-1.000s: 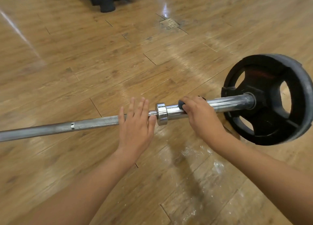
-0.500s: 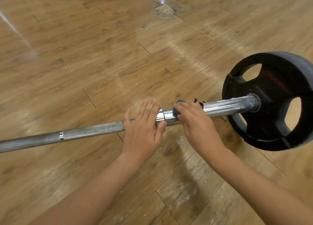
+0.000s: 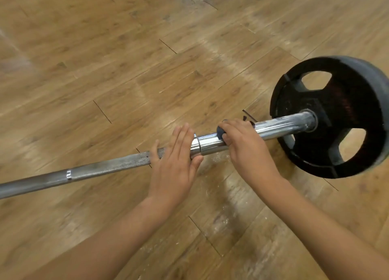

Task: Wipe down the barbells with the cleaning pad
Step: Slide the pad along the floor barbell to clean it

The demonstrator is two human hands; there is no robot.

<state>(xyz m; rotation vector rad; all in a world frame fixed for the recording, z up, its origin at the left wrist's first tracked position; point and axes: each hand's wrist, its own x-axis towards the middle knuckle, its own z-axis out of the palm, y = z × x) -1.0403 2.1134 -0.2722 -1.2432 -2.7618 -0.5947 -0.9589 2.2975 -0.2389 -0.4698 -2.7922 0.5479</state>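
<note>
From the head view, the left hand (image 3: 174,164) lies flat, fingers straight, on the barbell (image 3: 109,166) by its collar. The right hand (image 3: 244,147) grips a dark cleaning pad (image 3: 220,130) against the sleeve, near the black plate (image 3: 336,119) on the wooden floor (image 3: 126,69).

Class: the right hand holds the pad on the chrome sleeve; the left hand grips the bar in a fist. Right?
No: the head view shows the left hand resting flat on the bar, fingers straight. The right hand does hold the pad.
</note>
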